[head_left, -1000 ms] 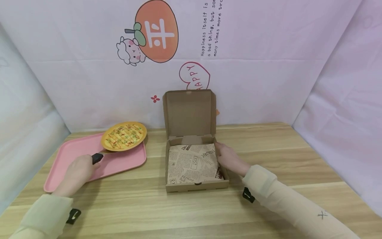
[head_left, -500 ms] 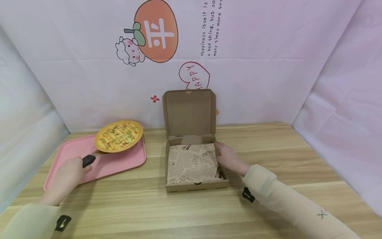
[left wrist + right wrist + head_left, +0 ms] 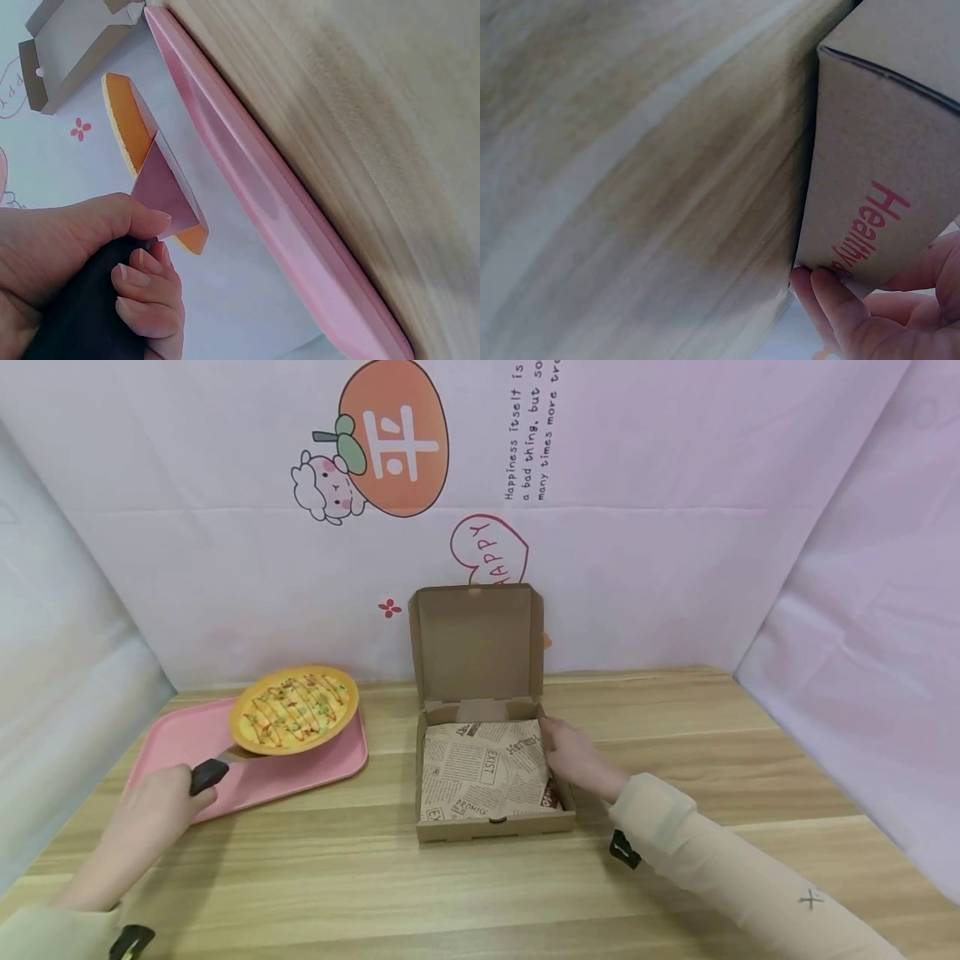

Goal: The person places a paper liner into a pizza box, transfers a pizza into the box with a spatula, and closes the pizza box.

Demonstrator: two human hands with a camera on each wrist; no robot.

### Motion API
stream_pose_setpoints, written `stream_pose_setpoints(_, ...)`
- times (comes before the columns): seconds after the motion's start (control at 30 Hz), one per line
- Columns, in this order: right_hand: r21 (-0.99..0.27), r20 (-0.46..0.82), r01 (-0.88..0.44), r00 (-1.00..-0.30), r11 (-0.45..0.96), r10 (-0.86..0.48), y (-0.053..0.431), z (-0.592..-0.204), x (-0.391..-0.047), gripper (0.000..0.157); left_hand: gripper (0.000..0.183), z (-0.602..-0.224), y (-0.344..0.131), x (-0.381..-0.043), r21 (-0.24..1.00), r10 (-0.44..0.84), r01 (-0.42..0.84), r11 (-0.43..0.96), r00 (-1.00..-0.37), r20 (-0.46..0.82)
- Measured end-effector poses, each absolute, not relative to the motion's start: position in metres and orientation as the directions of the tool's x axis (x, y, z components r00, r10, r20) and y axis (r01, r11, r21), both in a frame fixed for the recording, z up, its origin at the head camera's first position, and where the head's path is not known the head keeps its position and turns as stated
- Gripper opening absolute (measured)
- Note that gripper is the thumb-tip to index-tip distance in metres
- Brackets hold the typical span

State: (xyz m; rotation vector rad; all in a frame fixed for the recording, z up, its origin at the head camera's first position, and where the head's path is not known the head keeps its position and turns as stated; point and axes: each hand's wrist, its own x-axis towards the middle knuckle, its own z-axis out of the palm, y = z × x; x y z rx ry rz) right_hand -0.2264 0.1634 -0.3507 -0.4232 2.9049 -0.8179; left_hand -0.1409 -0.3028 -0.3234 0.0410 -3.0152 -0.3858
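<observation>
Left hand (image 3: 159, 802) is curled round the handle of a black-handled, flat-bladed server (image 3: 165, 193). Right hand (image 3: 581, 760) pinches the side wall of the brown cardboard box (image 3: 457, 833) to its left, lid raised, lined with newsprint-patterned paper (image 3: 480, 768). Beyond the left hand, the round yellow sauce-striped pizza (image 3: 295, 710) rests on the server, above the pink rectangular tray (image 3: 178, 739) on the wooden bench (image 3: 375, 902). Farthest from both hands: white printed cloth (image 3: 637, 593).

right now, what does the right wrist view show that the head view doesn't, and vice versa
Only the right wrist view: red lettering on an outer wall of the cardboard box. Only the head view: the left hand holding a spatula under the pizza, the pink tray and the patterned paper inside the box. Both: the right hand touching the cardboard box, and the wooden table.
</observation>
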Motion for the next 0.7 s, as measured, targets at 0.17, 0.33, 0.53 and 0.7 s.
stream_pose_setpoints(0.17, -0.516, -0.010, -0.244, -0.957, 0.821, -0.291, 0.163, -0.350, -0.226, 0.057, 0.029, -0.320, -0.300, -0.135, 0.237, -0.028, -0.005, 0.971, -0.995, 0.093)
stream_pose_setpoints(0.33, -0.512, -0.010, -0.246, -0.956, 0.823, -0.292, 0.163, -0.350, -0.225, 0.057, 0.030, -0.317, -0.295, -0.128, 0.232, -0.014, 0.014, 0.973, -0.993, 0.114)
stream_pose_setpoints(0.53, -0.515, -0.002, -0.255, -0.954, 0.818, -0.299, 0.163, -0.350, -0.225, 0.057, 0.032, -0.315, -0.289, -0.118, 0.233, 0.005, 0.036, 0.972, -0.991, 0.135)
stream_pose_setpoints(0.7, -0.507, 0.010, -0.270, -0.951, 0.818, -0.308, 0.164, -0.350, -0.225, 0.056, 0.032, -0.314, -0.287, -0.113, 0.224, 0.022, 0.051, 0.973, -0.991, 0.129)
